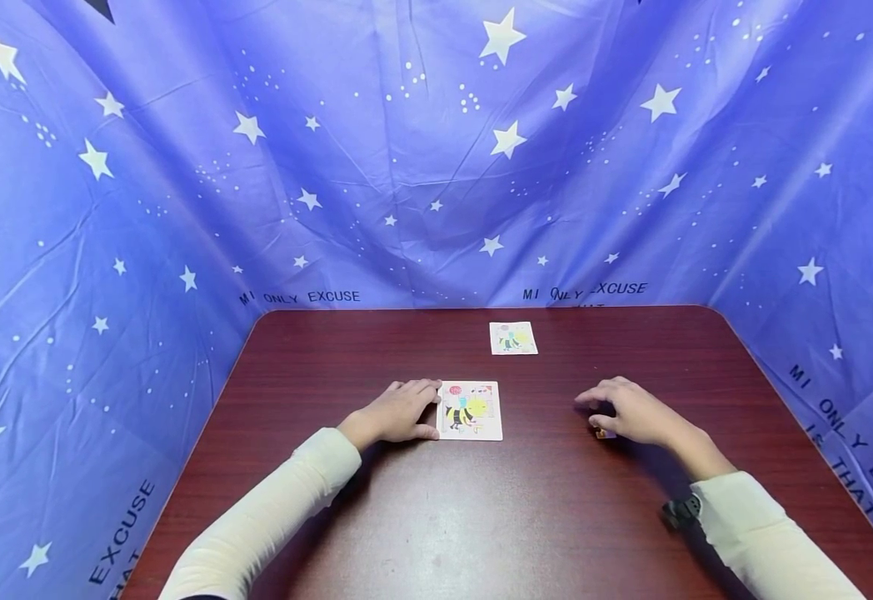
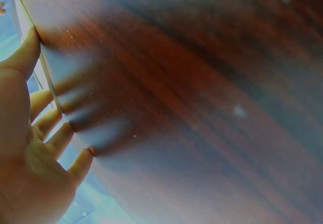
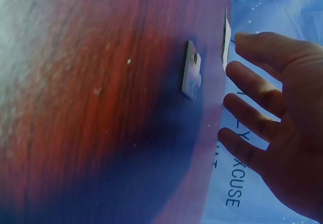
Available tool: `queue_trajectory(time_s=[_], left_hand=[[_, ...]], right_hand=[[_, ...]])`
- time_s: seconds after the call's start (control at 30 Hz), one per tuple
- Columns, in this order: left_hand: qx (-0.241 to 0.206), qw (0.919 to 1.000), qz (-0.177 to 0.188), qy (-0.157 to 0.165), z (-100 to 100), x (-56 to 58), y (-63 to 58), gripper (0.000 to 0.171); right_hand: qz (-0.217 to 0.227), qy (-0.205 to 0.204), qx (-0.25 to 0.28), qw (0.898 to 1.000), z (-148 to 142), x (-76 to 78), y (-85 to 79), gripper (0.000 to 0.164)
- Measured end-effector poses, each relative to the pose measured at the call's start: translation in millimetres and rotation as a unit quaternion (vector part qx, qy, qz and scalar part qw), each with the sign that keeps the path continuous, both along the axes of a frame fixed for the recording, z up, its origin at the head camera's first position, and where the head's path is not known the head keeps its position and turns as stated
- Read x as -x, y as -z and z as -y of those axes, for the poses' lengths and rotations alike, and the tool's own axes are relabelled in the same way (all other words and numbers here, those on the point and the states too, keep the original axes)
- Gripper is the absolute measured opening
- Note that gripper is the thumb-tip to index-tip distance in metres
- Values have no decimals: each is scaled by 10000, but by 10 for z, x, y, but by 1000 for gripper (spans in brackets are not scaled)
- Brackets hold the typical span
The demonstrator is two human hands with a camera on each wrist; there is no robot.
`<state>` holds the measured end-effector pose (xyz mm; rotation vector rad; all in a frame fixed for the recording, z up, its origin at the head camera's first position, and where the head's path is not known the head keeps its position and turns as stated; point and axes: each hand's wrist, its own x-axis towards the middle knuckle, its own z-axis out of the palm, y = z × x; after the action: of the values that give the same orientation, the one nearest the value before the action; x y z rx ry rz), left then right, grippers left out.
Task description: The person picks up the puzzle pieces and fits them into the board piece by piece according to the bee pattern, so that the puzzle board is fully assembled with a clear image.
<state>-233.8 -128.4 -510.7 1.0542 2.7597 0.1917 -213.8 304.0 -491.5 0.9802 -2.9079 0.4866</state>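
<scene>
A square bee picture board (image 1: pixel 471 410) lies flat near the middle of the table. My left hand (image 1: pixel 399 412) rests at its left side, fingertips at the upper corner and thumb at the lower one. The left wrist view shows the thumb and fingers of this hand (image 2: pixel 38 173) along the board's thin edge (image 2: pixel 50 85). Over to the right, my right hand (image 1: pixel 631 412) hovers with loosely bent fingers above a small puzzle piece (image 1: pixel 603 431), partly hidden by it. A notch shows in that piece (image 3: pixel 191 72), apart from the right hand's fingers (image 3: pixel 250 115).
Behind the board lies a smaller square card (image 1: pixel 513 338) with a similar bee picture. The dark red wooden table (image 1: pixel 436 517) ends at a blue star-printed curtain (image 1: pixel 421 167) behind and on both sides. A black wrist device (image 1: pixel 680 512) sits by the right cuff.
</scene>
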Motion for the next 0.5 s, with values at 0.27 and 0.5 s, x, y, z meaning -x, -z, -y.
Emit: queue_trajectory(time_s=[0.27,0.5], left_hand=[[-31,10000,6,-13,-4,-7,5,65],[-36,10000,3,-37,-7,1,9,65]], right_hand=[[-86,-72,-49,9999,-120,-42,11,31],[16,-24,-166,9999,-194,-93,36,44]])
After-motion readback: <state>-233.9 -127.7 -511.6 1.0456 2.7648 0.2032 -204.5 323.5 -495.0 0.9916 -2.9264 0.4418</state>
